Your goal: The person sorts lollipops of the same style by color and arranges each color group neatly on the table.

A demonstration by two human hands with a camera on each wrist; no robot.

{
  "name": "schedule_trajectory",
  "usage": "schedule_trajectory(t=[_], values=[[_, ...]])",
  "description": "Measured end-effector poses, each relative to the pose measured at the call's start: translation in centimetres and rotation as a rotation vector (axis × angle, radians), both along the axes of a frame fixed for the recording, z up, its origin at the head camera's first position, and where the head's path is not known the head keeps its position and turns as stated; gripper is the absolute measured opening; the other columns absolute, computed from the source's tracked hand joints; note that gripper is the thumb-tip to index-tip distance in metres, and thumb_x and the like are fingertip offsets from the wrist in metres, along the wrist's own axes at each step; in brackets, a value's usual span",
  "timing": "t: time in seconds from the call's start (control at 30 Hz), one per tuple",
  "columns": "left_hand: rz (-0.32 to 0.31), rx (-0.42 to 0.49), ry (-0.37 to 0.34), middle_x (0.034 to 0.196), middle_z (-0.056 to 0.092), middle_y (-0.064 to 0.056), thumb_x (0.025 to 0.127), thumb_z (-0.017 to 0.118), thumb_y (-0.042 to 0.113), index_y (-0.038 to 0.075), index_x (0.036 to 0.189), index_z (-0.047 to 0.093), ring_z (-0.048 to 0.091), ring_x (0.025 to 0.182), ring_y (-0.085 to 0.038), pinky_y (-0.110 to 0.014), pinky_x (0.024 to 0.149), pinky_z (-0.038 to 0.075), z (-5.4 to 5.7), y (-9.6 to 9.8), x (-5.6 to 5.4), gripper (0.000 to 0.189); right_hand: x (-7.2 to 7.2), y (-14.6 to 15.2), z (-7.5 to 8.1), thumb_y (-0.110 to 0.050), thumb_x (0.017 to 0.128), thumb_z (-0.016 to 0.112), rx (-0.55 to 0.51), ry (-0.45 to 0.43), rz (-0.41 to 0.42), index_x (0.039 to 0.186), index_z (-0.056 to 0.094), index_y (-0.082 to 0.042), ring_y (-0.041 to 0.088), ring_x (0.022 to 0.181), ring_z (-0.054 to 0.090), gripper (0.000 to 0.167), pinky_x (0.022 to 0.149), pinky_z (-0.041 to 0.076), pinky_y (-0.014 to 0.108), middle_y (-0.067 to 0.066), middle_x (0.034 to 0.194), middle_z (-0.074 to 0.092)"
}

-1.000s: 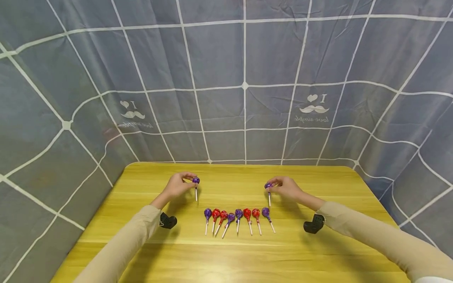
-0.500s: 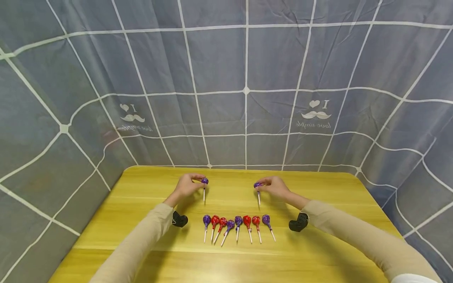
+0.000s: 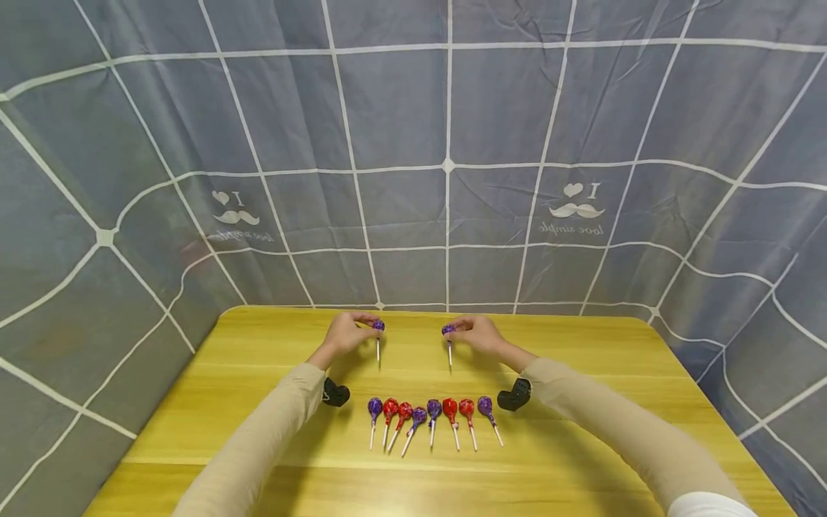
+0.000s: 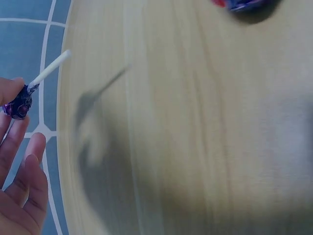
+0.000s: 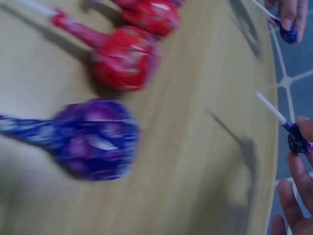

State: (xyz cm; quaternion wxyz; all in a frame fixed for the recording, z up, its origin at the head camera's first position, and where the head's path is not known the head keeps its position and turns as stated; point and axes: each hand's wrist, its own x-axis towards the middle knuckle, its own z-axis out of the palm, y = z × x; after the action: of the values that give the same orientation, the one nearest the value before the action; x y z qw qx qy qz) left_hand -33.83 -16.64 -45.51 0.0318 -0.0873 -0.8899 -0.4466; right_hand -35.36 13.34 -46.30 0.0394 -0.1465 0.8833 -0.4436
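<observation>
My left hand (image 3: 344, 336) pinches a purple-wrapped lollipop (image 3: 378, 326) by its head, the white stick pointing down over the far part of the table. Opposite it, my right hand (image 3: 481, 336) pinches another purple lollipop (image 3: 448, 329) the same way. A gap separates the two sweets. In the left wrist view the held lollipop (image 4: 20, 104) sits between thumb and fingers; the right wrist view shows both held ones. Nearer to me lies a row of several lollipops, purple such as the leftmost (image 3: 375, 407) and red such as one near the middle (image 3: 449, 408), sticks towards me.
The wooden table (image 3: 258, 431) has its far edge just beyond the hands. A grey curtain (image 3: 400, 201) with white grid lines hangs behind and along both sides. Black wrist devices (image 3: 336, 393) sit under both wrists, near the ends of the row.
Both hands have come closer together, each with its lollipop: the right hand has moved clearly leftwards, the left a little rightwards. The row has stayed in place on the table.
</observation>
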Motion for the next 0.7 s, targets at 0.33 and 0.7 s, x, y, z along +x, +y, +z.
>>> schedule_trajectory(t=[0.33, 0.7], values=[[0.042, -0.055, -0.022, 0.108, 0.071, -0.015, 0.082, 0.074, 0.016, 0.003, 0.112, 0.071, 0.065, 0.092, -0.027, -0.029, 0.076, 0.050, -0.6, 0.3, -1.8, 0.033, -2.1, -1.6, -0.1, -0.017, 0.083, 0.075, -0.053, -0.026, -0.058, 0.108, 0.070, 0.002, 0.018, 0.081, 0.061, 0.032, 0.068, 0.043, 0.023, 0.015, 0.093, 0.071], [0.081, 0.030, -0.024, 0.112, 0.070, -0.018, 0.083, 0.074, 0.012, 0.001, 0.116, 0.068, 0.067, 0.095, -0.032, -0.023, 0.065, 0.050, -1.7, 2.3, -3.2, 0.035, -3.9, -4.4, -0.3, -0.011, 0.082, 0.075, -0.109, -0.068, -0.054, 0.109, 0.068, 0.006, 0.010, 0.072, 0.059, 0.033, 0.061, 0.045, 0.019, 0.019, 0.096, 0.071]])
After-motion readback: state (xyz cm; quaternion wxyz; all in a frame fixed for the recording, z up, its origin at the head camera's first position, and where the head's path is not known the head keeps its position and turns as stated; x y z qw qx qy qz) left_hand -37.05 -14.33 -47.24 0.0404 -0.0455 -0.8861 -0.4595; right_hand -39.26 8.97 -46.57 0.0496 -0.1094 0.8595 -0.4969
